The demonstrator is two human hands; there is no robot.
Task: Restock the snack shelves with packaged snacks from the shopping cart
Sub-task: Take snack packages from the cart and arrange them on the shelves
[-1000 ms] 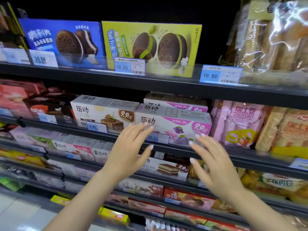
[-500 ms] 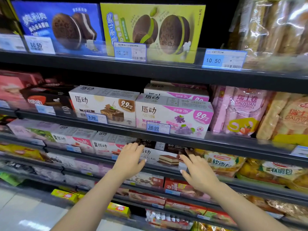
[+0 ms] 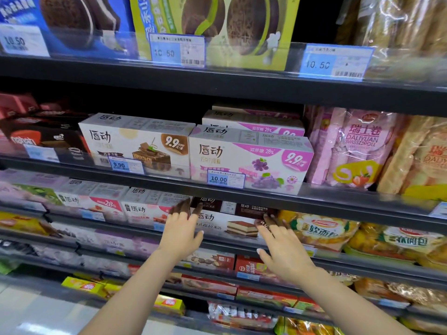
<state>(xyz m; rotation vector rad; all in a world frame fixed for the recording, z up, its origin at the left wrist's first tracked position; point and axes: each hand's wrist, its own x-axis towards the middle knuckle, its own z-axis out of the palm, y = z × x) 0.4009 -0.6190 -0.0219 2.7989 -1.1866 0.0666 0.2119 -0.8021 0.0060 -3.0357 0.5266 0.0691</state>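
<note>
A white tiramisu cake box (image 3: 225, 224) lies on the third shelf (image 3: 362, 262), under the purple grape cake box (image 3: 249, 163). My left hand (image 3: 181, 232) reaches to the tiramisu box's left end, fingers spread and tips in shadow under the shelf above. At the box's right end my right hand (image 3: 280, 247) has its fingertips touching the front. Neither hand clearly grips the box. The shopping cart is out of view.
A chocolate cake box (image 3: 135, 143) and pink Swiss roll bags (image 3: 350, 151) sit on the shelf above. Yellow bread bags (image 3: 321, 230) lie right of my right hand. Green (image 3: 212, 27) and blue sandwich-cookie boxes fill the top shelf. Lower shelves hold red boxes.
Both hands dropped from the purple grape box on the second shelf down to the tiramisu box on the third shelf. The view moved closer to the shelves.
</note>
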